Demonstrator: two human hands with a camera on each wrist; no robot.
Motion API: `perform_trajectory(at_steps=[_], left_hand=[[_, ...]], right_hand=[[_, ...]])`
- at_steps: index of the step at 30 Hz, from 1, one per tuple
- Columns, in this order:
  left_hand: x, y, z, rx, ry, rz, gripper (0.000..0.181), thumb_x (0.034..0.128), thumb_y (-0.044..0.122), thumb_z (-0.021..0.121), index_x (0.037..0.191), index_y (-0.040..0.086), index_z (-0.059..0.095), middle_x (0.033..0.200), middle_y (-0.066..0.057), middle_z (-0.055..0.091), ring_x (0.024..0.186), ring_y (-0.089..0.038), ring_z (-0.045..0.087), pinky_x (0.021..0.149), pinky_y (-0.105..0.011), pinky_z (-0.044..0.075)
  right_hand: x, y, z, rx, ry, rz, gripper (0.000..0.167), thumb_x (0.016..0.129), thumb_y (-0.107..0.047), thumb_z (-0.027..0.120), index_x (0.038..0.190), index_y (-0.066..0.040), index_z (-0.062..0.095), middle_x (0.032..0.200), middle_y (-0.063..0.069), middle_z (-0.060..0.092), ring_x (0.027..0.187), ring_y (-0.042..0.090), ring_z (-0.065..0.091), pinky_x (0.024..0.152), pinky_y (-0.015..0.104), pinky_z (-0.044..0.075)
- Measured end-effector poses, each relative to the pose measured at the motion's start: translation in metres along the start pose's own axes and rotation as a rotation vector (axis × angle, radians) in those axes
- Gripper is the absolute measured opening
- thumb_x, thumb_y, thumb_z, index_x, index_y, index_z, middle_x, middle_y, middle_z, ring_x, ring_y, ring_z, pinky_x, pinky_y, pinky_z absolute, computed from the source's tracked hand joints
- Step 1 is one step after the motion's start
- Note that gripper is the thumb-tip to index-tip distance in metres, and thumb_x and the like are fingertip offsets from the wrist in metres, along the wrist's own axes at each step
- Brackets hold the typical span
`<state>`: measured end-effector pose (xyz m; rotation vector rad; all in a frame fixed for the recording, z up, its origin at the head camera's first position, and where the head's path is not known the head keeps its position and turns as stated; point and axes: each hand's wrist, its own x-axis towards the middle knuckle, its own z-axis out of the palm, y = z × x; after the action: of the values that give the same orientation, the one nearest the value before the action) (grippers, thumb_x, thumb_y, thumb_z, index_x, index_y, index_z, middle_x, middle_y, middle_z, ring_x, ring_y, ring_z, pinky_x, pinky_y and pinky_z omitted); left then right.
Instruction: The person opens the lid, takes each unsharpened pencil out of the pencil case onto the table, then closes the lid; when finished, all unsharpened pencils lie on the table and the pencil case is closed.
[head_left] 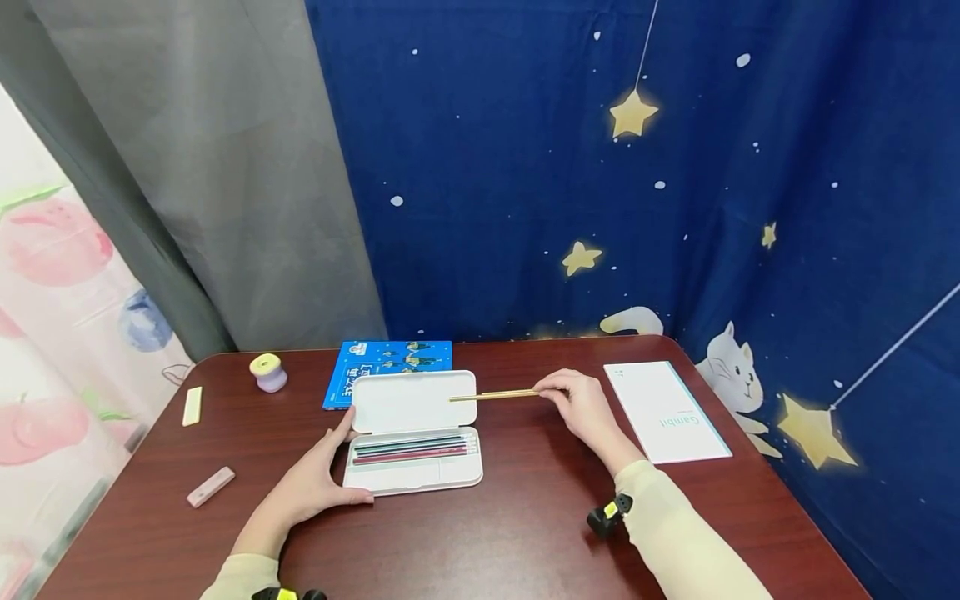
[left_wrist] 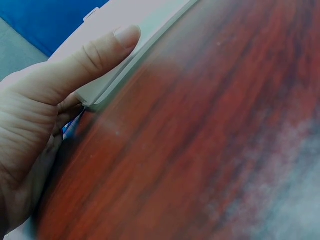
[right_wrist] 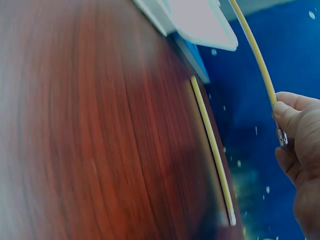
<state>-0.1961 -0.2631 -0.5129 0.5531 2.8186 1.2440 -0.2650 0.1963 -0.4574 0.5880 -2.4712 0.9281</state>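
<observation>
An open white pencil case (head_left: 412,402) lies on the table with its lid folded back. Several dark and red pencils (head_left: 408,450) lie side by side in its near half. My left hand (head_left: 311,483) grips the case's left end, thumb along the near edge and fingers at the far side. Between thumb and fingers, my right hand (head_left: 581,404) pinches a yellow pencil (right_wrist: 256,52) near its metal-banded end. Its other end reaches over the lid. A second yellow pencil (right_wrist: 212,142) lies on the table in the right wrist view.
Behind the case lies a blue book (head_left: 345,379), partly covered by the lid. To the right is a white booklet (head_left: 663,412). On the left are a yellow-topped round object (head_left: 268,372), a pale yellow bar (head_left: 192,406) and a pink bar (head_left: 211,487). Curtains hang beyond the table.
</observation>
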Motion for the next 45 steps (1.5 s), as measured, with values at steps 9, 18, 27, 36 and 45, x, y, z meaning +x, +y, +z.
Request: perform_trajectory(at_steps=[9, 18, 27, 36, 45], left_hand=[[-0.001, -0.001, 0.0, 0.013, 0.009, 0.015, 0.135, 0.0705, 0.051, 0.095, 0.17, 0.024, 0.008, 0.145, -0.008, 0.056, 0.149, -0.04, 0.035, 0.128, -0.029, 0.01], [-0.001, -0.002, 0.002, 0.019, 0.023, 0.038, 0.134, 0.0708, 0.051, 0.095, 0.17, 0.024, 0.009, 0.144, -0.007, 0.057, 0.148, -0.04, 0.038, 0.117, -0.008, 0.003], [-0.002, 0.001, 0.001, 0.022, 0.026, 0.037, 0.134, 0.071, 0.049, 0.095, 0.17, 0.023, 0.009, 0.144, -0.008, 0.057, 0.149, -0.042, 0.036, 0.107, 0.001, 0.0], [-0.001, 0.0, 0.002, 0.02, 0.025, 0.033, 0.134, 0.0706, 0.05, 0.095, 0.17, 0.024, 0.009, 0.143, -0.008, 0.057, 0.148, -0.039, 0.038, 0.109, -0.001, -0.001], [-0.002, 0.001, 0.001, 0.018, 0.024, 0.029, 0.134, 0.0707, 0.049, 0.096, 0.17, 0.022, 0.01, 0.144, -0.008, 0.057, 0.149, -0.041, 0.037, 0.107, 0.0, 0.0]], right_hand=[[-0.007, 0.031, -0.015, -0.029, -0.025, 0.129, 0.014, 0.092, -0.006, 0.079, 0.097, -0.018, 0.083, 0.099, -0.003, 0.077, 0.098, 0.02, 0.073, 0.091, 0.044, 0.059], [-0.009, 0.051, -0.012, -0.067, -0.062, 0.201, 0.01, 0.092, -0.006, 0.079, 0.098, -0.013, 0.083, 0.1, 0.002, 0.078, 0.099, 0.026, 0.074, 0.094, 0.048, 0.057], [-0.01, 0.055, -0.005, -0.099, -0.122, 0.248, 0.011, 0.094, -0.007, 0.077, 0.101, -0.013, 0.083, 0.104, 0.003, 0.077, 0.104, 0.027, 0.073, 0.098, 0.049, 0.056], [-0.01, 0.059, 0.001, -0.151, -0.159, 0.232, 0.012, 0.094, -0.009, 0.078, 0.103, -0.014, 0.083, 0.106, 0.003, 0.078, 0.107, 0.026, 0.073, 0.1, 0.049, 0.055], [-0.011, 0.061, 0.001, -0.152, -0.156, 0.203, 0.012, 0.092, -0.008, 0.079, 0.098, -0.017, 0.084, 0.102, 0.0, 0.078, 0.104, 0.025, 0.073, 0.098, 0.049, 0.056]])
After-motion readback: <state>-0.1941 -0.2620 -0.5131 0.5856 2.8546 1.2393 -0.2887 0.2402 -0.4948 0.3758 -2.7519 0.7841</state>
